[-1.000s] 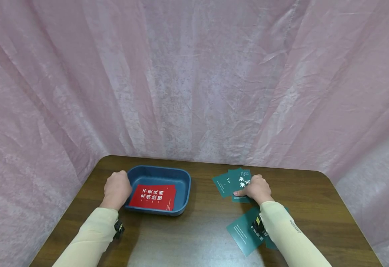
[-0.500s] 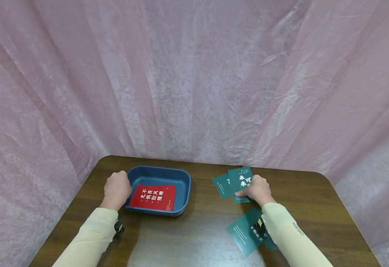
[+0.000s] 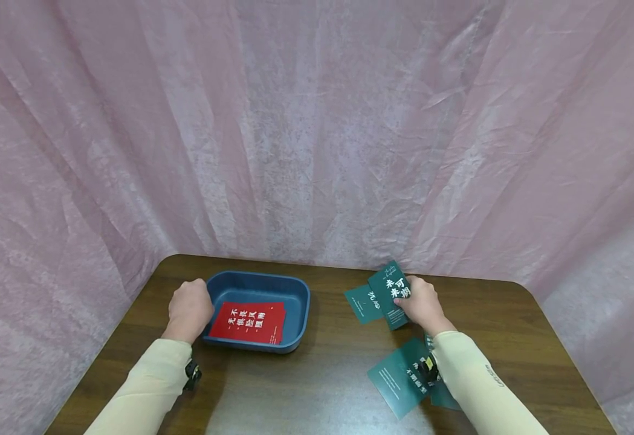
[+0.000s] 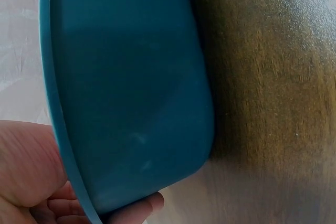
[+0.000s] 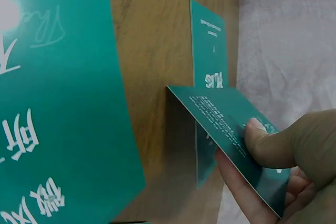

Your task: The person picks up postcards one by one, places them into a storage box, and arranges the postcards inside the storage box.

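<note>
My left hand (image 3: 190, 309) grips the left rim of a blue plastic tray (image 3: 265, 278); in the left wrist view its fingers curl round the tray's wall (image 4: 131, 77). Inside the tray lie red cards (image 3: 251, 323) with white Chinese characters. On the right, my right hand (image 3: 424, 307) pinches a green card (image 3: 388, 293) printed with white characters. The right wrist view shows the thumb (image 5: 268, 142) on top of that card and fingers beneath, with the card tilted up off the table. Another green card (image 3: 364, 304) lies flat on the table, partly covered by the held one.
Nearer the front, more green cards (image 3: 398, 377) lie overlapping on the brown wooden table (image 3: 295, 393), partly hidden by my right sleeve (image 3: 471, 374). A pink curtain (image 3: 317, 133) hangs behind the table's back edge.
My right hand has lifted the green card and turned it, its top edge swinging left and up. More of the green card beneath shows. The left hand and tray stay in place.
</note>
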`<action>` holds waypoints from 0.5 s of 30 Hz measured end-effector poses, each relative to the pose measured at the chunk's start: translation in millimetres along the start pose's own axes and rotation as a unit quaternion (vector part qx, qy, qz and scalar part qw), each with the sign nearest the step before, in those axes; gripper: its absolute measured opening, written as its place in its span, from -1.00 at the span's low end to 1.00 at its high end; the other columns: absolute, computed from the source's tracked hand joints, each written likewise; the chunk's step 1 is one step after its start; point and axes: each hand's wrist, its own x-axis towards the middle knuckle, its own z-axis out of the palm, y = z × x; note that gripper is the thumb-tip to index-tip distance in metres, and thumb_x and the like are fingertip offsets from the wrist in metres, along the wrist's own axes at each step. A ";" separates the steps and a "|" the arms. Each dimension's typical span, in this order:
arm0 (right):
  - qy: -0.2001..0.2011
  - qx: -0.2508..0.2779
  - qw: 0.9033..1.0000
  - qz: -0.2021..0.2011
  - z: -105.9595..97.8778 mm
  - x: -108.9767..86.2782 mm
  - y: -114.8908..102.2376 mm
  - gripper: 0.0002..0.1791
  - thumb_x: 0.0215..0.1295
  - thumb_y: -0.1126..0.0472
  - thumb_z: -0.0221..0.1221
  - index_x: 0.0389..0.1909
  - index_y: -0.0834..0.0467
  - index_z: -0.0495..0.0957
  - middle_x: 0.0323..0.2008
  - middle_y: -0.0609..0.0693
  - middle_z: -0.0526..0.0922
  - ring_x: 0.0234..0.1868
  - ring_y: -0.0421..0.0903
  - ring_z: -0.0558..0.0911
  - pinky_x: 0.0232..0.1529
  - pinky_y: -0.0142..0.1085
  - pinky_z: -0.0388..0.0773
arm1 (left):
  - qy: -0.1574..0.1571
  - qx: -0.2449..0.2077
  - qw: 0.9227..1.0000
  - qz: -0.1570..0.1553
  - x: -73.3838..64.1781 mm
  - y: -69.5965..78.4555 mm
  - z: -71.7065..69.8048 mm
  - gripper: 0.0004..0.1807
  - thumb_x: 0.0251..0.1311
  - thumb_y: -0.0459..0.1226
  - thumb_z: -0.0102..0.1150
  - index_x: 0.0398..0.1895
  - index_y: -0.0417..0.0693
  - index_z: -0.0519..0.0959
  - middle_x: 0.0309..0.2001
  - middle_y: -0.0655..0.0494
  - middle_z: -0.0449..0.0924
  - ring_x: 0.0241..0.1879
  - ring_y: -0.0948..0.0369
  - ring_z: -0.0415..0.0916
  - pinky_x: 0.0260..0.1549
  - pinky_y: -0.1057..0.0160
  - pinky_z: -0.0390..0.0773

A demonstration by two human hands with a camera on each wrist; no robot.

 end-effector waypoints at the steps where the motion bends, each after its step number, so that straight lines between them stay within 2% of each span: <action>1: 0.005 0.001 1.000 -0.006 -0.7 0.3 -0.9 -0.32 0.09 0.19 0.30 0.21 0.34 0.32 0.02 0.29 0.56 0.02 0.21 0.55 -0.03 0.06 0.49 | 0.000 0.000 1.000 0.001 0.0 -0.4 0.3 -0.69 -0.04 -0.35 0.26 -0.27 -0.45 0.56 -0.39 -0.35 0.60 -0.59 -0.01 0.53 -0.59 -0.08 0.58; 6: 0.022 -0.001 0.999 -0.023 -4.4 0.5 -6.2 -0.42 0.18 0.20 0.23 0.21 0.29 0.35 -0.01 0.28 0.58 -0.06 0.15 0.58 -0.10 0.01 0.50 | 0.004 -0.002 1.000 0.005 0.1 -1.3 0.9 -0.68 -0.06 -0.35 0.27 -0.27 -0.45 0.57 -0.39 -0.36 0.60 -0.58 -0.02 0.53 -0.58 -0.09 0.58; 12: 0.017 -0.007 0.999 -0.027 -8.4 -1.1 -16.5 -0.51 0.33 0.20 0.04 0.25 0.31 0.32 0.12 0.30 0.51 0.10 0.24 0.52 0.01 0.09 0.47 | 0.008 -0.002 1.000 0.005 0.5 -0.9 0.8 -0.70 -0.04 -0.35 0.25 -0.27 -0.45 0.57 -0.38 -0.37 0.60 -0.56 -0.05 0.54 -0.58 -0.10 0.58; 15: 0.017 -0.014 0.999 -0.041 -10.4 -1.6 -23.4 -0.53 0.35 0.21 0.02 0.23 0.30 0.33 0.10 0.30 0.52 0.09 0.24 0.52 0.01 0.10 0.46 | 0.006 -0.002 1.000 0.004 0.1 -0.9 0.7 -0.69 -0.04 -0.35 0.26 -0.26 -0.45 0.57 -0.37 -0.37 0.60 -0.55 -0.05 0.55 -0.57 -0.10 0.58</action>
